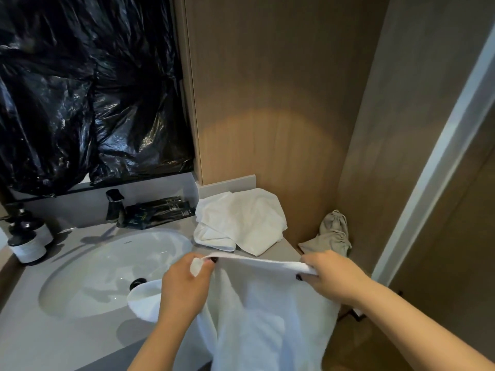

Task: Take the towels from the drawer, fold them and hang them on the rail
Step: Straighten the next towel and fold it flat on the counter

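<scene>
From the head view: white towel stretched by its top edge between both hands at the near edge of the bench, rest hanging slack below. Left hand pinching the left corner, right hand gripping the right end, fingers curled round the hem. Soft, light, floppy terry; best held at corners. More white towels heaped further back, right of the smooth oval sink. Rail not seen.

We lose the hanging white terry towel at the bottom edge; print on the black sachets is unreadable.
</scene>
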The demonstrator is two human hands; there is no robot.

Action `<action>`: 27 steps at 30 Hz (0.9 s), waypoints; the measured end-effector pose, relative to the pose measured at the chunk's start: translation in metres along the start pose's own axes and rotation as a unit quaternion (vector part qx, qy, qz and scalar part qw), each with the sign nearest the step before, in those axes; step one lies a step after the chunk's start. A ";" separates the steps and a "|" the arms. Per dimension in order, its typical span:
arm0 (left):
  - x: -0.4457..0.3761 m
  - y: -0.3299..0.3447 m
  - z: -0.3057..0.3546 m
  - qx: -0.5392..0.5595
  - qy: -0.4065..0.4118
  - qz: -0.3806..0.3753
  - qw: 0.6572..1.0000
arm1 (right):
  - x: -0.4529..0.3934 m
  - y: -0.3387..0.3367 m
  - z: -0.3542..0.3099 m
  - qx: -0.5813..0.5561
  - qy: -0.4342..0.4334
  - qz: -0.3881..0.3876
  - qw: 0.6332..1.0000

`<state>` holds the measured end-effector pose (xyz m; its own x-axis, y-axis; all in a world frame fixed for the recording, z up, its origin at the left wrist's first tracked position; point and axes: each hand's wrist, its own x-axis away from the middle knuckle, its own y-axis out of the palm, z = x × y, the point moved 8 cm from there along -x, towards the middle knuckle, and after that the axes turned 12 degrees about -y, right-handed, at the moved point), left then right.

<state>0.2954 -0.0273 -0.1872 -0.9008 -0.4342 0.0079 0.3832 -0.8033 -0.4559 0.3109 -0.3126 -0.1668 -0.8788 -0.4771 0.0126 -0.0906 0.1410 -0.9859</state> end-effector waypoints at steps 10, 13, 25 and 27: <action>0.005 0.022 -0.006 0.071 -0.134 -0.058 0.987 | 0.012 -0.012 -0.024 -0.379 0.048 0.054 0.923; 0.014 0.035 0.007 0.082 -0.112 -0.099 0.985 | 0.010 -0.020 -0.046 -0.499 0.034 0.083 0.862; 0.028 0.019 0.012 0.264 -0.140 -0.239 0.924 | -0.001 -0.013 -0.094 -0.632 -0.016 -0.003 0.775; 0.032 0.016 0.013 0.259 -0.126 -0.265 0.920 | -0.005 -0.009 -0.099 -0.619 -0.026 -0.009 0.785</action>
<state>0.2756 -0.0598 -0.1825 -0.9383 0.0465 0.3426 0.0085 -0.9875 0.1573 0.2702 -0.2257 -0.1414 -0.8548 -0.5187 -0.0132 -0.5168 0.8534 -0.0678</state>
